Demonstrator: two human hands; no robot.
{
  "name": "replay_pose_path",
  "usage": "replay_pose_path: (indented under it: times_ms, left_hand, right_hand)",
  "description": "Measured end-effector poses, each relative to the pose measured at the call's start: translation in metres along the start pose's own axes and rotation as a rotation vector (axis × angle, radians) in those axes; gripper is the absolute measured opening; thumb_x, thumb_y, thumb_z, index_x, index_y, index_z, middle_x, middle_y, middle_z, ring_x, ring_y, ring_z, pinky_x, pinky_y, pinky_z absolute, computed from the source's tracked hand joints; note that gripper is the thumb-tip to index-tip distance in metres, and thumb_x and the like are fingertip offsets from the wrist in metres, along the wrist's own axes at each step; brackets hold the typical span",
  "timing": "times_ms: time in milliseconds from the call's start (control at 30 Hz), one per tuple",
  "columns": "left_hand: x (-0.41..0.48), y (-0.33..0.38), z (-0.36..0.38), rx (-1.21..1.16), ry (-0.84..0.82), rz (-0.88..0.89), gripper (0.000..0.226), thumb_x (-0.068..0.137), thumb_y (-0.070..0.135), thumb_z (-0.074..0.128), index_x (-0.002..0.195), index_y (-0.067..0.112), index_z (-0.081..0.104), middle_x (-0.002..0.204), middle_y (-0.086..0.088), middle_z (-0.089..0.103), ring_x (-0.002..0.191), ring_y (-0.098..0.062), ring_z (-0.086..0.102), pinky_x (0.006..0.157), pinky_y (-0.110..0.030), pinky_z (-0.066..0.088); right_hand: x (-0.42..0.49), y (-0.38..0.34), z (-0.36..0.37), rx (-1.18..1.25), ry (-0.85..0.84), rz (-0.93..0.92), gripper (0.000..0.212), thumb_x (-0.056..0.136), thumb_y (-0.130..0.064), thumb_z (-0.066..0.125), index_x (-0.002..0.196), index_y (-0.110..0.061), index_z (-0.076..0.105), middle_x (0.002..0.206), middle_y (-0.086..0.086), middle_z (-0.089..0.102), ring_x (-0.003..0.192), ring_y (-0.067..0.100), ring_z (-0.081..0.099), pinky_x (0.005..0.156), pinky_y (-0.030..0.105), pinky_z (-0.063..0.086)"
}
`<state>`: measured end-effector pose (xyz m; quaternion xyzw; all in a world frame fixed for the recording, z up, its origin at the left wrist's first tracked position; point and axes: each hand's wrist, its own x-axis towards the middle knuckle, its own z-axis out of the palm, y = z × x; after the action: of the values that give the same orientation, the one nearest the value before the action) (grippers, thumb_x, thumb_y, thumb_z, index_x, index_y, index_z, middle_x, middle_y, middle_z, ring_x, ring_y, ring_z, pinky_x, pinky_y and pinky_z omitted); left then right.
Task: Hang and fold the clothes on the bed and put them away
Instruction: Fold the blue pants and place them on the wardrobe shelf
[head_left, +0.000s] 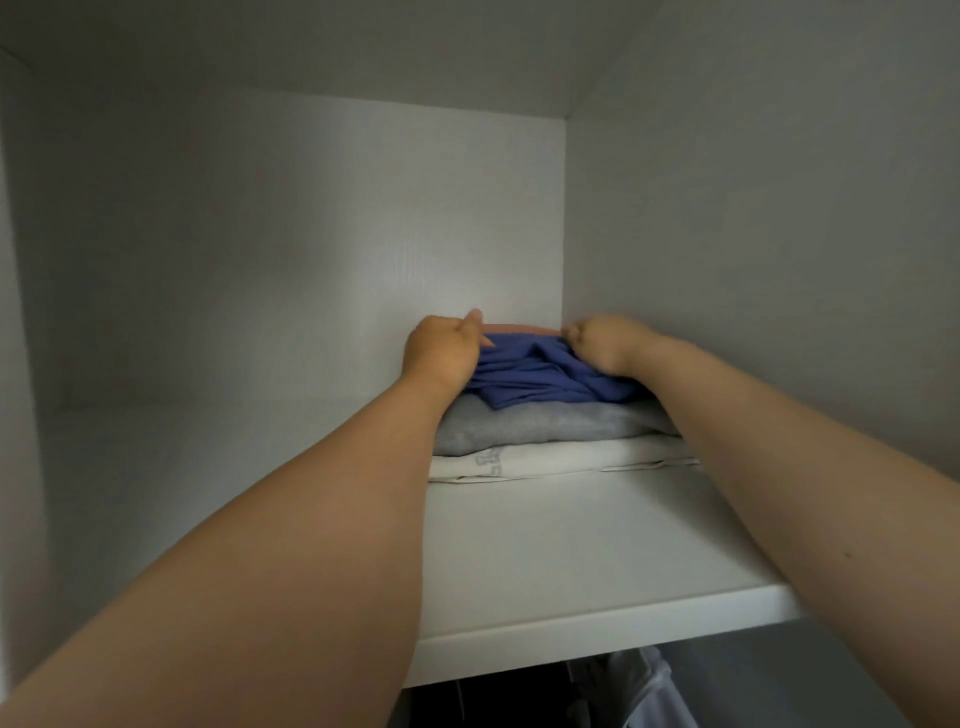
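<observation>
Two arms: we stretch both forward, nearly straight, bare forearms crossing over the shelf (571, 551) and converging toward its back right corner.
Left hand (441, 353): back of the hand faces us, wrist slightly bent, thumb sticking up and inward. The fingers curl down round the left edge of the blue garment (540, 376) and grip it.
Right hand (605, 345): knuckles up, closed like a fist, fingers bunched into the right end of the same blue cloth. The forearm lies close along the shelf's right wall.
Blue garment: rumpled and folded, held between our two hands at the back right of the shelf, on top of the pile.
Grey garment (545, 423): folded, directly under the blue one.
White garment (545, 460): folded flat at the bottom of the pile, resting on the shelf board, with faint grey printing on its front fold.
Peach cloth (519, 329): only a strip shows behind the blue one, against the shelf's back wall.
Under the shelf: dark and pale fabric (639, 691), too blurred for us to tell apart.
</observation>
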<state>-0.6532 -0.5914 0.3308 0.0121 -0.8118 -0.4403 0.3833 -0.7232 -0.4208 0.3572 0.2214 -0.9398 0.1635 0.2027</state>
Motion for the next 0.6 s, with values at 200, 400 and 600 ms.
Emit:
replay_pose_path:
  times_ms: [200, 400, 600]
  left_hand:
    - [-0.009, -0.013, 0.014, 0.352, -0.258, 0.018, 0.044, 0.105, 0.025, 0.024, 0.142, 0.011, 0.042, 0.149, -0.012, 0.038, 0.136, -0.027, 0.035, 0.114, -0.03, 0.023]
    - [-0.006, -0.015, 0.009, 0.454, -0.416, -0.035, 0.048, 0.105, 0.032, 0.017, 0.148, 0.015, 0.033, 0.155, -0.008, 0.029, 0.14, -0.022, 0.029, 0.115, -0.026, 0.018]
    - [-0.008, 0.0, -0.005, 0.518, -0.278, 0.033, 0.046, 0.103, 0.032, 0.033, 0.146, 0.015, 0.036, 0.152, -0.008, 0.035, 0.137, -0.024, 0.034, 0.109, -0.024, 0.024]
  right_hand:
    - [0.011, -0.003, 0.021, 0.057, 0.002, -0.062, 0.046, 0.103, -0.03, 0.025, 0.131, -0.005, 0.052, 0.139, 0.02, 0.048, 0.125, 0.034, 0.046, 0.107, 0.039, 0.034]
    - [0.014, 0.005, 0.029, -0.037, -0.217, -0.096, 0.052, 0.105, -0.035, 0.014, 0.148, -0.012, 0.03, 0.155, 0.012, 0.026, 0.142, 0.025, 0.027, 0.114, 0.029, 0.016]
    - [0.013, -0.005, 0.026, -0.116, -0.076, -0.097, 0.049, 0.104, -0.035, 0.023, 0.141, -0.007, 0.04, 0.146, 0.018, 0.04, 0.131, 0.032, 0.041, 0.106, 0.034, 0.031]
